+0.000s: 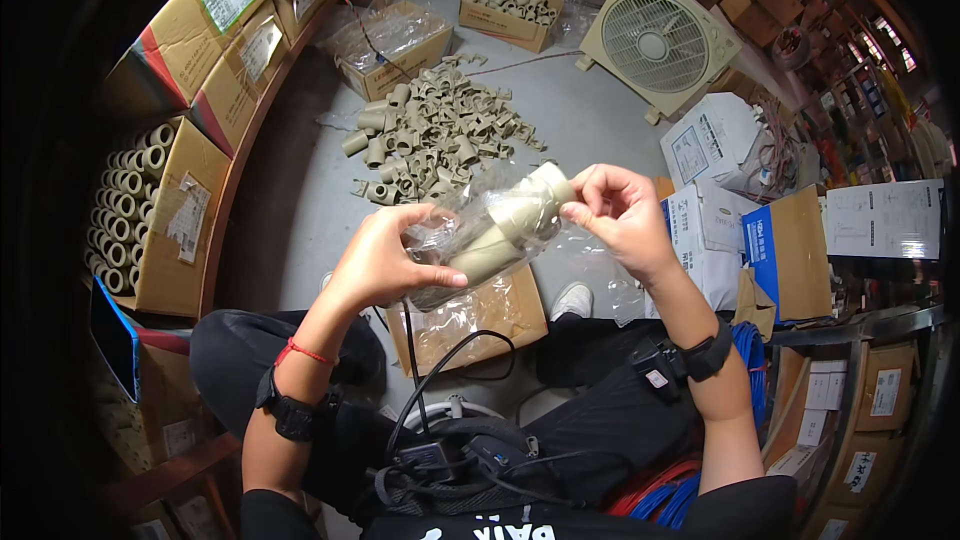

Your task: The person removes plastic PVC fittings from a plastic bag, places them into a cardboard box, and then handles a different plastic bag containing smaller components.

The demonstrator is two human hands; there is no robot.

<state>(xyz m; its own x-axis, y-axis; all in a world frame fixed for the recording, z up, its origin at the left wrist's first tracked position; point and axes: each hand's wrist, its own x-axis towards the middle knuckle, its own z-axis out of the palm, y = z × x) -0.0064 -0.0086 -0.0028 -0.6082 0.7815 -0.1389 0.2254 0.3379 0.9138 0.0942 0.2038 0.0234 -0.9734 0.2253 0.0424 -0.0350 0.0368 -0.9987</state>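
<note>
A clear plastic bag point(444, 236) with beige plastic pipe fittings point(486, 249) inside is held up in front of me, tilted up to the right. My left hand point(390, 251) grips its lower left end, thumb across the near side. At the upper right end, beside the fitting nearest the bag's mouth, the thumb and fingers of my right hand point(615, 217) pinch the film. An open cardboard box point(517, 307) with clear plastic film in it sits on the floor below. Beyond the bag spreads a loose pile of beige pipe fittings and clips point(442, 127).
Two cardboard boxes, one lined with film point(409, 52) and one holding fittings point(502, 26), stand behind the pile. A box fan point(652, 45) is at the back right. Shelves with cartons point(225, 82) line the left; white boxes point(697, 225) stand right. Black cables point(412, 390) cross my lap.
</note>
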